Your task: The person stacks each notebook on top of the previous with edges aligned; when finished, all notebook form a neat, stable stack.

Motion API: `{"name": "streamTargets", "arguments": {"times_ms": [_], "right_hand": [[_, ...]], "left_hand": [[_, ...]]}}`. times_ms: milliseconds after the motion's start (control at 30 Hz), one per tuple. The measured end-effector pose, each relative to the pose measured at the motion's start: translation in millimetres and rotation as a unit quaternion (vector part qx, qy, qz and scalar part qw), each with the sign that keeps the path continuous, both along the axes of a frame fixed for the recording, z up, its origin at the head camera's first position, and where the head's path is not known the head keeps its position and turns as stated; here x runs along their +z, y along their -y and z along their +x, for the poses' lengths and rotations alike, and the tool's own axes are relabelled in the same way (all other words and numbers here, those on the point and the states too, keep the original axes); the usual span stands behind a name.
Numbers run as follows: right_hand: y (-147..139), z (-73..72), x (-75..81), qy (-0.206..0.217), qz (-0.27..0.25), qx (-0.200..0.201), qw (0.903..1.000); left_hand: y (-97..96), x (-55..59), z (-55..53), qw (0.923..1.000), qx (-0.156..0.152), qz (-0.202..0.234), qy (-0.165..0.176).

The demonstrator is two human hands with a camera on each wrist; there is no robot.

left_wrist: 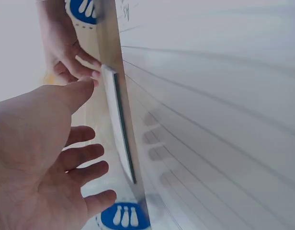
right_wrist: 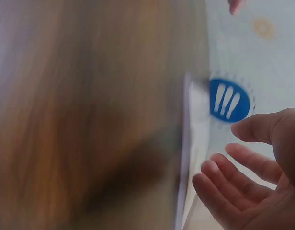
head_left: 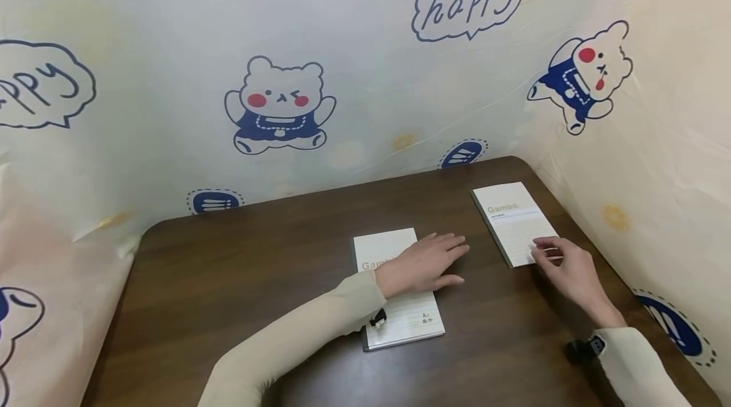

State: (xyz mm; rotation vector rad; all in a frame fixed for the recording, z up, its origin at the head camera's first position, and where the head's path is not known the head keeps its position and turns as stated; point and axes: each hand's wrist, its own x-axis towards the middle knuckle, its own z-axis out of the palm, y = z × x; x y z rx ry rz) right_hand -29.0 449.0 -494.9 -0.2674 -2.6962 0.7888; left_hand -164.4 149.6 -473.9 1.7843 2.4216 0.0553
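Note:
Two white notebooks with "Gambit" printed near the top lie on the dark wooden table. Over the middle notebook extends my left hand, hiding part of its cover, with the fingers spread toward the right. In the left wrist view that hand holds nothing, and the lined cover fills the right side. My right hand is at the lower right corner of the other notebook, its fingers loosely bent. The right wrist view shows the thumb and fingers apart, beside the notebook's edge.
The brown table has rounded far corners. A pale sheet with printed bears and "happy" bubbles hangs behind it and along both sides. Dark devices are strapped at both wrists, the right one hanging below the cuff.

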Motion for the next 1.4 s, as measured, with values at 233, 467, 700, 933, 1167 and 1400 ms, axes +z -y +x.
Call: {"name": "streamTargets", "arguments": {"times_ms": [233,467,700,933,1167,1400], "right_hand": [[-28.9,13.4,-13.6,0.007,0.042,-0.022,0.9989],[-39.6,21.5,-21.0,0.038,0.060,-0.025,0.9972],[-38.3,17.7,-23.2,0.098,0.067,-0.008,0.9929],[-34.7,12.8,-24.0,0.103,0.074,0.014,0.9918],[-27.8,11.8,-24.4,0.110,0.080,0.025,0.9904],[-11.0,18.4,-18.9,0.109,0.074,0.040,0.9904]], "left_hand": [[-41.0,5.1,3.4,0.9983,-0.004,-0.056,0.011],[-82.7,5.4,10.8,0.9945,-0.021,-0.103,0.006],[-104.3,-7.3,20.1,0.9896,-0.025,-0.141,-0.012],[-103.9,-11.9,20.5,0.9872,-0.011,-0.159,-0.016],[-99.6,-13.2,21.4,0.9888,-0.009,-0.148,-0.020],[-84.1,-7.9,25.2,0.9908,-0.014,-0.133,-0.020]]}}
